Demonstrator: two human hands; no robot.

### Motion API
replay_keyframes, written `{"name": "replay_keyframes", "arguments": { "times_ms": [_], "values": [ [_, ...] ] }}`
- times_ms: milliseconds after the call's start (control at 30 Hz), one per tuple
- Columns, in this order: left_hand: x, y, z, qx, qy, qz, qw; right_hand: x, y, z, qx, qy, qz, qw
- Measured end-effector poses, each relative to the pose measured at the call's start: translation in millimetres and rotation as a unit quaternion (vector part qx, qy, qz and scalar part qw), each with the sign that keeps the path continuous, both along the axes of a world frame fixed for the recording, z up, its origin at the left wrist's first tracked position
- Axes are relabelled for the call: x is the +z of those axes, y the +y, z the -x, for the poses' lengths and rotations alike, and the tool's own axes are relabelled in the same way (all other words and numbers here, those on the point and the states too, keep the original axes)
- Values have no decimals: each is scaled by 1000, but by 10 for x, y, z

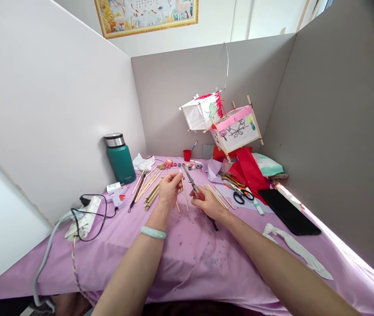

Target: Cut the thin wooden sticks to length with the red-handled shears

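Over the middle of the table, my left hand (pixel 171 188) is closed, with thumb and forefinger pinching the upper part of a thin wooden stick (pixel 185 196). The stick's lower end points down towards me. My right hand (pixel 209 203) is wrapped round a long, narrow metal tool with red and dark handle parts (pixel 190 177); whether it is a knife or another cutter I cannot tell. Its tip points away from me, close beside my left fingertips. More wooden sticks lie left of my left hand (pixel 152 195) and right of my right hand (pixel 216 196).
At the left stand a green bottle (pixel 121 160), a glue gun (pixel 117 196) and a power strip (pixel 86 217) with cords. Black-handled scissors (pixel 242 196), red cloth (pixel 248 171) and a phone (pixel 287 210) lie right. Two paper lanterns (pixel 203 113) (pixel 236 131) hang behind; a red cup (pixel 187 155) stands below.
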State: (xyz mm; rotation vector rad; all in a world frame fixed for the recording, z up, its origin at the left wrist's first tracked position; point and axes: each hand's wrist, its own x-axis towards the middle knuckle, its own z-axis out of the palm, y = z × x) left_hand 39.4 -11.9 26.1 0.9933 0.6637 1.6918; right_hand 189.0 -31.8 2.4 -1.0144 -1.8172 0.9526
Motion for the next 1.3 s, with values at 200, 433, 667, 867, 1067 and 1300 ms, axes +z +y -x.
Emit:
{"name": "replay_keyframes", "arguments": {
  "times_ms": [200,433,667,867,1067,1300],
  "values": [
    [-13,-4,3,-32,-1,7,999,-3,57,-110,-41,-43,-73,996],
    [-25,-2,16,-49,-11,13,999,60,31,-170,-114,-205,-229,945],
    [-51,23,34,-30,27,19,999,84,61,-224,-182,-293,-287,894],
    [-68,33,41,-26,43,26,998,135,49,-253,-196,-334,-297,873],
    [-71,27,41,-40,26,46,998,133,54,-266,-198,-350,-281,871],
    [-92,40,56,-80,-8,79,994,101,72,-270,-194,-368,-244,876]
  ]
}}
